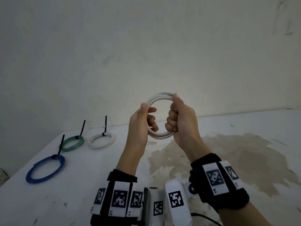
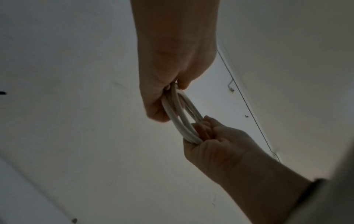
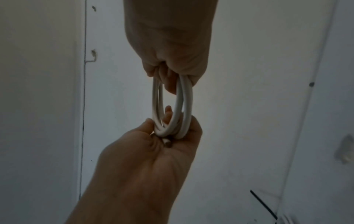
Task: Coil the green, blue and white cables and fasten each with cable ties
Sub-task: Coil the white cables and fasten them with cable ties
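I hold a coiled white cable point(image 1: 160, 136) upright above the table, a few loops wide, with no tie visible on it. My left hand point(image 1: 149, 115) grips its left side, thumb on the outside and fingers curled through the ring. My right hand point(image 1: 175, 111) is fisted round its right side, thumb pressed on the top arc. In the left wrist view the white cable point(image 2: 182, 119) runs from my left hand point(image 2: 164, 104) to my right hand point(image 2: 208, 136). In the right wrist view the white cable point(image 3: 184, 100) shows a cut end point(image 3: 168, 143) in my left palm.
On the white table point(image 1: 81, 193), at the left, lie three finished coils, each closed with a black tie: blue point(image 1: 31, 175) nearest, green point(image 1: 71, 145) behind it, white point(image 1: 101, 145) further right. A brown stain point(image 1: 228, 157) spreads under my right arm. A wall stands close behind.
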